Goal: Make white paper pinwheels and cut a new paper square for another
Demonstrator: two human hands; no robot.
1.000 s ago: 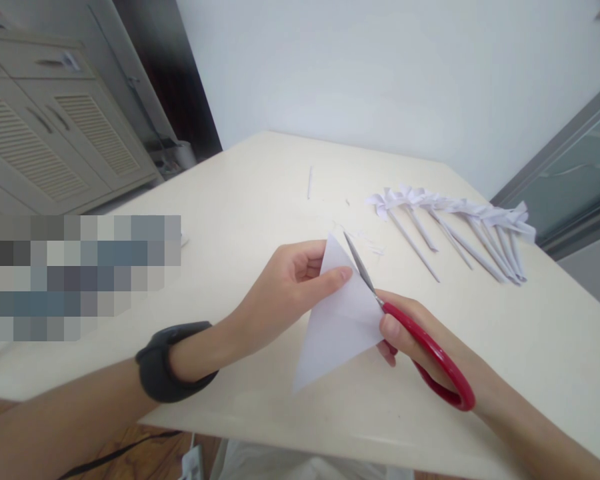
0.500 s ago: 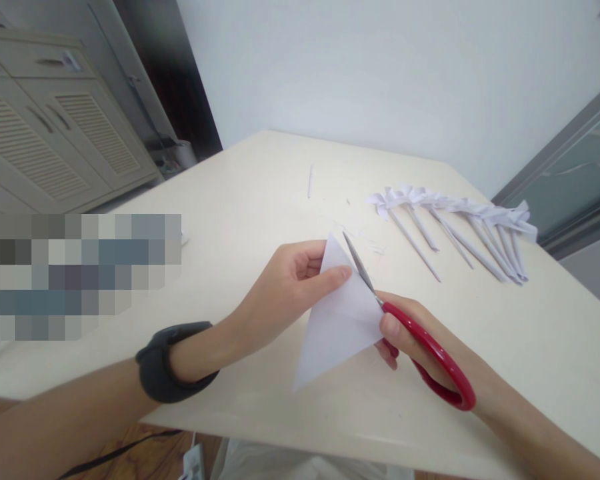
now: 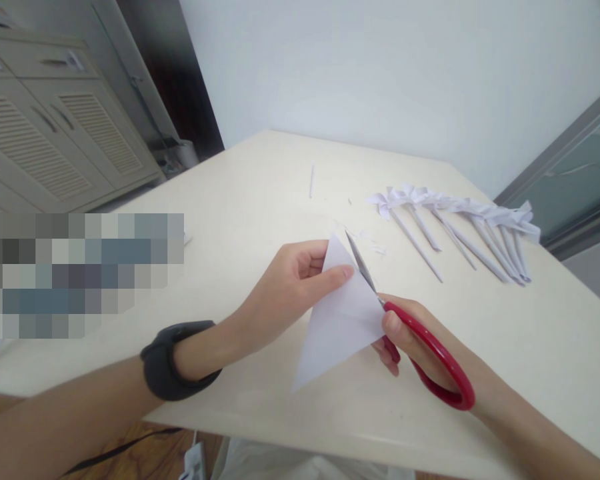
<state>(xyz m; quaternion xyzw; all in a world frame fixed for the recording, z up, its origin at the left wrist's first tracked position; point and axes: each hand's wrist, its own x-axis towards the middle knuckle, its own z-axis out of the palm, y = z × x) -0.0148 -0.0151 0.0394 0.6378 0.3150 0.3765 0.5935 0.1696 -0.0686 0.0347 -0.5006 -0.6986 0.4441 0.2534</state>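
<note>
Head view: the triangular paper (image 3: 337,323) was held off centre, toward five o'clock. The left hand (image 3: 300,283) pinched it from ten o'clock, apparently steadying the edge; the right hand (image 3: 433,317) gripped red scissors (image 3: 443,358) at four o'clock, blade contact uncertain.

A pixelated patch (image 3: 85,273) conceals part of the left of the table (image 3: 240,193). The white paper triangle (image 3: 337,313) hides fingertips of the left hand (image 3: 307,280); one blade of the red-handled scissors (image 3: 443,357) is out of sight. Paper scraps (image 3: 379,251) beyond are indistinct. View edges crop the louvered cabinet (image 3: 45,127) at left, the power strip (image 3: 194,461) nearest.
</note>
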